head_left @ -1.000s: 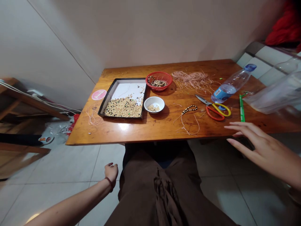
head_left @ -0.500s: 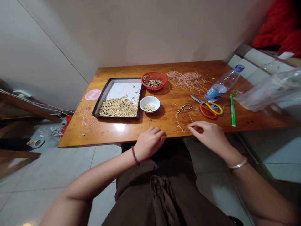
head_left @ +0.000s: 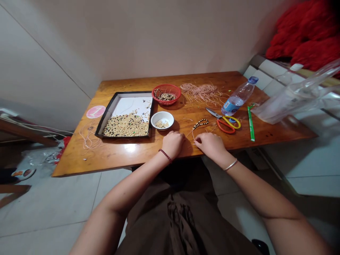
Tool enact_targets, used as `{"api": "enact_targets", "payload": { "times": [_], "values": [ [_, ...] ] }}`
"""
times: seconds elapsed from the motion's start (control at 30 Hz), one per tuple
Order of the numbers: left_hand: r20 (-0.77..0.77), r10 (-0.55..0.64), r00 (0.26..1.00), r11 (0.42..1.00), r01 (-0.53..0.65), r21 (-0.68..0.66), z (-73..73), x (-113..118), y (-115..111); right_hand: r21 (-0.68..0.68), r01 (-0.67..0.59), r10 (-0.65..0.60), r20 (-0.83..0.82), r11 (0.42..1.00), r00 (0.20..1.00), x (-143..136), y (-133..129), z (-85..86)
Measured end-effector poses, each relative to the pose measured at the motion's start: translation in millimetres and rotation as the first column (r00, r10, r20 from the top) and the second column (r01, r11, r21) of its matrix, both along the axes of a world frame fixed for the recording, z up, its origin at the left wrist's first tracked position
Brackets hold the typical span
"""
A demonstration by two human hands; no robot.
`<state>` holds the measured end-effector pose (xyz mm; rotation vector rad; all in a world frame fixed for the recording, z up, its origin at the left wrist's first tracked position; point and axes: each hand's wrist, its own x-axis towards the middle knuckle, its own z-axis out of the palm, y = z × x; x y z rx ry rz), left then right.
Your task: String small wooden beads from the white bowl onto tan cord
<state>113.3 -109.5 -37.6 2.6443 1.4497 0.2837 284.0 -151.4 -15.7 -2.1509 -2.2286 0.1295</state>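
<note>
My right hand [head_left: 211,145] pinches a thin pale string [head_left: 193,135] near the table's front edge. That string runs up to a short looped strand of black and cream beads [head_left: 200,123] lying just beyond my fingers. Left of it, my left hand [head_left: 173,143] is closed with its knuckles up, low over the table; its fingertips are hidden, so I cannot make out what they hold. A white bowl [head_left: 162,116] with some cream beads in it stands just beyond my left hand. Scissors [head_left: 225,122] with one red and one yellow handle lie right of the bead strand.
On the wooden table [head_left: 71,156] a black-rimmed tray [head_left: 124,132] holds many beads. Behind are a red basket [head_left: 166,88] of beaded strands and a heap of pink string [head_left: 202,92]. A water bottle [head_left: 233,102], a green packet [head_left: 251,124] and a plastic bag [head_left: 278,104] stand or lie rightward.
My hands have come closer together: the left moved right and forward, the right moved left to the string below the bead strand. The whole view has shifted slightly.
</note>
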Motion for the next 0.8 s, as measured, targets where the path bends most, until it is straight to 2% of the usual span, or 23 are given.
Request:
{"api": "enact_targets", "payload": {
  "times": [0.17,0.3,0.4,0.5,0.57,0.67,0.73,0.8],
  "values": [
    [-0.017,-0.044,0.999,0.999,0.044,0.014,1.3,7,0,0.008,-0.014,0.014,0.038,1.0,0.999,-4,3,-2.2],
    [-0.015,-0.028,1.0,0.999,0.028,0.023,1.0,11,0,0.033,-0.026,0.026,-0.001,0.999,1.0,0,8,-9.3],
    [0.018,-0.011,1.0,0.999,0.011,0.04,-3.6,9,2,0.073,-0.016,0.025,-0.125,0.997,0.992,9,14,-12.3],
    [0.088,0.009,0.996,0.998,-0.013,0.055,-7.2,4,4,0.201,0.045,0.023,-0.323,0.979,0.946,24,23,-10.8],
    [0.145,0.033,0.989,0.997,-0.042,0.061,-7.4,0,6,0.305,0.111,0.05,-0.476,0.946,0.878,34,31,-7.9],
    [0.313,0.086,0.946,0.993,-0.106,0.047,-3.7,-3,11,0.36,0.203,0.114,-0.69,0.91,0.715,48,46,-1.9],
    [0.487,0.113,0.866,0.99,-0.139,0.018,1.2,-5,14,0.352,0.24,0.159,-0.801,0.905,0.577,53,55,3.0],
    [0.63,0.118,0.768,0.989,-0.147,-0.007,7.8,-9,16,0.319,0.257,0.199,-0.893,0.912,0.403,53,61,9.5]
  ]
}}
